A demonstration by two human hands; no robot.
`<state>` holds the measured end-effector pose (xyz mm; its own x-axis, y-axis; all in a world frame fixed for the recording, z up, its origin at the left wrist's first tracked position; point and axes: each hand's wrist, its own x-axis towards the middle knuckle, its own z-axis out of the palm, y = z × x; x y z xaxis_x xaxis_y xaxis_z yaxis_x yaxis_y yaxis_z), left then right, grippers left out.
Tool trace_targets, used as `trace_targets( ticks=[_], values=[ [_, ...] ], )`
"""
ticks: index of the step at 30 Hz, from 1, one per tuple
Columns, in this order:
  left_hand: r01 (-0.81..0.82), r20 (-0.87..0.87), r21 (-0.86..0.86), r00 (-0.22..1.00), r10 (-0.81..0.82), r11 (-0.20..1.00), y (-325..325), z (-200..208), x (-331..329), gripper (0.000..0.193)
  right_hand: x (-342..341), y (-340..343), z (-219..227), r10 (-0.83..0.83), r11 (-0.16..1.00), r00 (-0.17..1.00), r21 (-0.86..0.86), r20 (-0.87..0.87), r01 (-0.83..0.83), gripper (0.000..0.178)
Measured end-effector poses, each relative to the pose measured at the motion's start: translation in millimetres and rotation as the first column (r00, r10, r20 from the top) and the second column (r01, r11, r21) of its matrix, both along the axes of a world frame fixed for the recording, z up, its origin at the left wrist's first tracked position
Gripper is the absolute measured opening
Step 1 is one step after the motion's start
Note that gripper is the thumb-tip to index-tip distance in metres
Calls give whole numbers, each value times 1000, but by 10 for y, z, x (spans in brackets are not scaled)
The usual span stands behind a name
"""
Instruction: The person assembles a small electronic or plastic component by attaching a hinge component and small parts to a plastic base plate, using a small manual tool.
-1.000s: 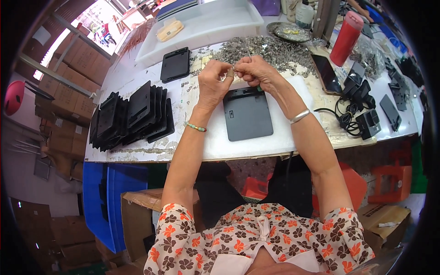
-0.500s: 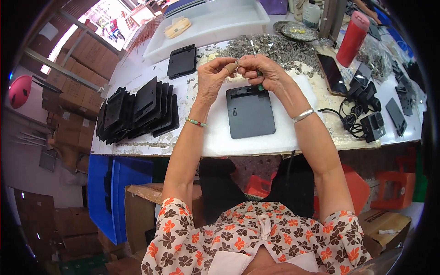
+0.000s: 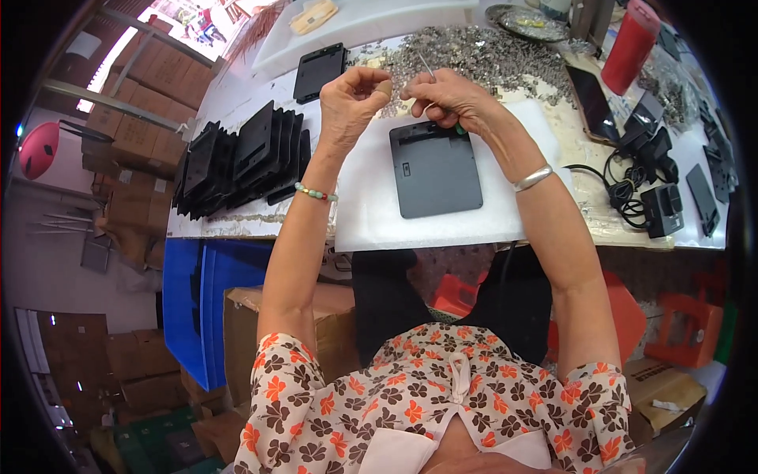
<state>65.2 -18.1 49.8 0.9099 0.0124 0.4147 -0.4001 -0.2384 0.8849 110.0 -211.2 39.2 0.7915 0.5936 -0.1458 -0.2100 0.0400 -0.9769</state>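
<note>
**One seriously cluttered tabletop (image 3: 241, 99)**

So the biggest thing on it is a white tray (image 3: 379, 25) along the far side, with a pale yellowish bundle (image 3: 313, 17) in it. Nearer the person there's a white foam sheet (image 3: 363, 221), right by the front edge.

Over on the left, a bunch of black panels (image 3: 245, 158) lean together in a row. A grey panel (image 3: 438, 174) lies flat in the middle of the foam sheet, with a long dark recess at its far end and a tiny slot near its left side. One more black one (image 3: 320, 73) sits off by the tray.

Right side: a red bottle (image 3: 630, 49), then a phone (image 3: 592, 107) lying flat.

Hands are up near the grey panel's far end, just apart. The right hand (image 3: 452, 96) is wrapped around a thin tool (image 3: 427, 66), metal shaft poking out. The left hand (image 3: 355, 99) has thumb and fingers pinched; can't tell if anything's in there.

Smallest of all: tons of little metal bits (image 3: 493, 59) heaped beyond the hands.
</note>
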Motion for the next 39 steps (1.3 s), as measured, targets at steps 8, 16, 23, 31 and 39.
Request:
trace_targets(
  ticks=[8,16,23,31,39],
  values=[
    [8,-79,301,997,16,953,136,-409,-495,14,57,14,-84,-94,995,993,24,74,93,20],
    [6,-54,367,998,14,930,137,-390,-547,14,71,3,-99,-118,993,985,9,127,118,19],
    [-12,31,494,1000,-4,869,96,-315,-566,15,50,9,-67,-126,990,978,-44,165,135,20],
    [-26,69,541,998,-13,841,64,-298,-562,17,13,17,-34,-133,983,971,-96,201,155,20],
    [-25,67,600,998,-19,800,16,-267,-562,17,26,23,-49,-115,985,970,-100,212,139,20]
  ],
)
